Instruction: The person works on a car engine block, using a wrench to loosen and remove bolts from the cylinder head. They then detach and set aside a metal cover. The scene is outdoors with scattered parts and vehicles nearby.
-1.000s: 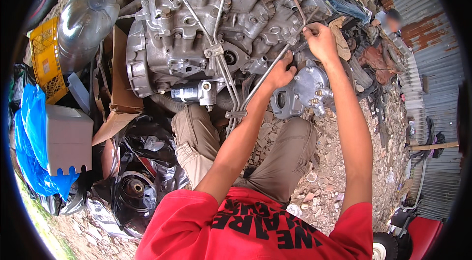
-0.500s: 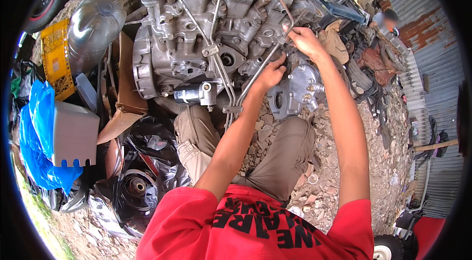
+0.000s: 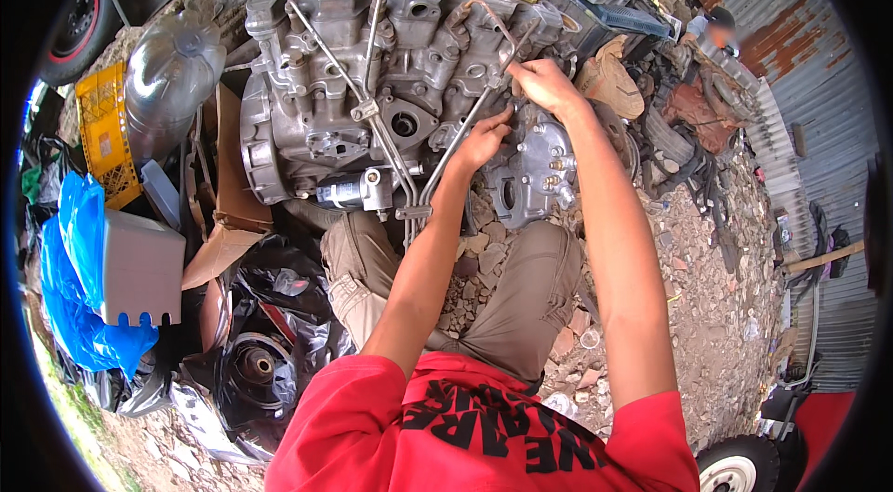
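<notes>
A grey metal engine block [image 3: 326, 73] lies in front of me, with bent thin metal pipes [image 3: 395, 162] running across its side. My right hand [image 3: 547, 86] is closed at the upper right bend of a thin metal pipe [image 3: 499, 22], its thumb against the metal. Below it, my left hand [image 3: 484, 140] has its fingers curled together beside the lower stretch of that pipe; what lies between the fingertips is hidden. A silver cylindrical filter [image 3: 346, 193] sits low on the block. Near my right forearm is a grey cast housing with brass fittings [image 3: 535, 180].
Rubble ground [image 3: 633, 306] spreads around my knees. To the left are a cardboard box [image 3: 228, 236], a yellow crate [image 3: 104, 120], a large clear bottle [image 3: 172, 73] and a grey bin [image 3: 144, 269] with blue plastic. A person [image 3: 714, 27] is at the far right by corrugated sheeting [image 3: 819, 73].
The whole view has shifted, so the engine appears farther left and slightly lower. Both hands stay at about the same places on the engine and pipe.
</notes>
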`<state>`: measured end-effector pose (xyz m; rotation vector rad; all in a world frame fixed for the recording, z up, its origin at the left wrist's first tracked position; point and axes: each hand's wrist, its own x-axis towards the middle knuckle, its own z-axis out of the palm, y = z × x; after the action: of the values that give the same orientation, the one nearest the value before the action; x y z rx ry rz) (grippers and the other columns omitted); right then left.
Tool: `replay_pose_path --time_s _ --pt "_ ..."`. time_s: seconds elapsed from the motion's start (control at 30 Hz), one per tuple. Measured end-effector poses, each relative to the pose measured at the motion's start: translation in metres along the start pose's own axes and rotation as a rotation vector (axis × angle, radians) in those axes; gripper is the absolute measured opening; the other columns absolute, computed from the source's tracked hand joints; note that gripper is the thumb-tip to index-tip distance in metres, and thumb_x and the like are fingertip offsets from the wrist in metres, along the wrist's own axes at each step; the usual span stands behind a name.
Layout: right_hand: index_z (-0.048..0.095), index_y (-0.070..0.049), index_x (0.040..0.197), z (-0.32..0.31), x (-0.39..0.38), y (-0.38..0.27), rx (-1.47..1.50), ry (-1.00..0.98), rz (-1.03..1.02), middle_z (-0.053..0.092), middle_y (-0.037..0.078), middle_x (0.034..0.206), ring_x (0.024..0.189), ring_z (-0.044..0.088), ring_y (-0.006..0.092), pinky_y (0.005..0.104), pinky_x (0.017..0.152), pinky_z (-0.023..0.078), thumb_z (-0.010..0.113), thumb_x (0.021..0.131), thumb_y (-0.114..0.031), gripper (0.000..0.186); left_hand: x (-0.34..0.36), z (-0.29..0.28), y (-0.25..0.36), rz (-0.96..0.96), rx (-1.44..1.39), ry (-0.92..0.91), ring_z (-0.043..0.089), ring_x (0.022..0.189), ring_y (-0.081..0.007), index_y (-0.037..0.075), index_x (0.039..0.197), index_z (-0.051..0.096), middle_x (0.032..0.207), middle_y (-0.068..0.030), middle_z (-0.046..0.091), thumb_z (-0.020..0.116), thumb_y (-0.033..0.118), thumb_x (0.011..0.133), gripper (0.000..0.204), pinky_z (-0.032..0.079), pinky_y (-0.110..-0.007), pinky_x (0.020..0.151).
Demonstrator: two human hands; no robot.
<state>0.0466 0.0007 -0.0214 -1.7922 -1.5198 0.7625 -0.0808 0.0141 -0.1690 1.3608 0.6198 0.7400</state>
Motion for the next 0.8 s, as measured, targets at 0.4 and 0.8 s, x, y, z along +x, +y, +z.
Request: replay_pose_path --time_s 0.4,0.8 --pt "0.070 0.000 0.086 0.004 0.013 0.017 0.159 0.161 0.040 0.065 0.004 0.073 0.066 0.053 0.0098 0.0258 0.063 0.044 0.052 0.097 -0.038 0.043 -0.058 0.021 0.030 0.118 0.221 0.207 0.053 0.122 -0.0305 -0.009 0.133 0.045 0.132 -0.0246 0.053 0.053 0.019 0.088 0.053 0.038 -0.035 0.104" --pt "0.071 -0.007 0.104 -0.002 0.010 0.023 -0.189 0.157 -0.138 0.069 0.016 0.100 0.099 0.065 0.0301 0.0381 0.089 0.048 0.062 0.086 -0.048 0.045 -0.127 0.020 0.166 0.667 0.696 0.651 0.067 0.093 -0.0290 -0.005 0.107 0.064 0.097 -0.0205 0.069 0.056 0.027 0.092 0.036 0.049 -0.036 0.084"
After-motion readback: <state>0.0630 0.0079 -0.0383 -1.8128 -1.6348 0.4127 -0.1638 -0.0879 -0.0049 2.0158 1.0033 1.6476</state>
